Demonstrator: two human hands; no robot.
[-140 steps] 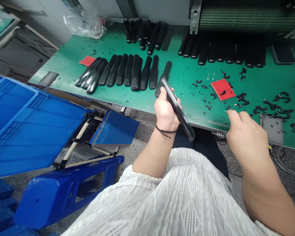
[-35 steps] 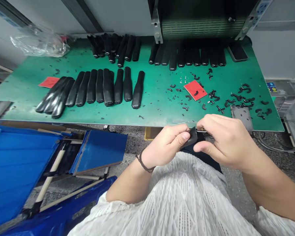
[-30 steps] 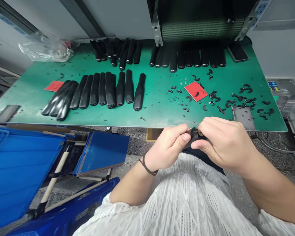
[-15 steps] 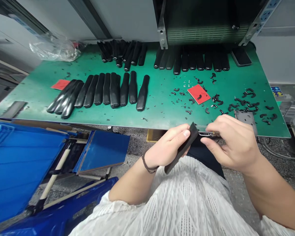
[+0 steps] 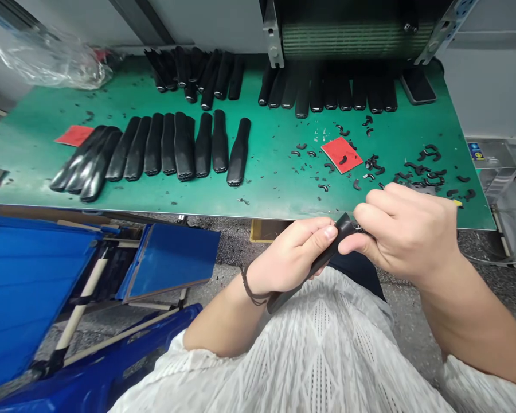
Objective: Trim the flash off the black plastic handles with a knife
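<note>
My left hand [image 5: 298,252] is closed round a long black plastic or rubber sleeve-like piece [image 5: 290,295], which slants up to the right in front of my lap. My right hand [image 5: 406,235] is closed on a slim metal-tipped tool [image 5: 356,226], mostly hidden by the fingers. Its tip meets the upper end of the black piece, and the right thumb is close beside that end. A yellow bit [image 5: 457,203] shows past the right knuckles; I cannot tell whether it belongs to the tool.
Similar black pieces [image 5: 238,152] lie in rows on the green table [image 5: 279,195]. Small curved black scraps [image 5: 372,163] are scattered at the right around a red card [image 5: 341,155]. A phone [image 5: 418,86] rests at the back; blue bins [image 5: 26,287] stand at the left.
My right hand has moved left and closer to the left hand, bringing the tool against the end of the black piece. That piece has turned slightly, and the view has shifted a little.
</note>
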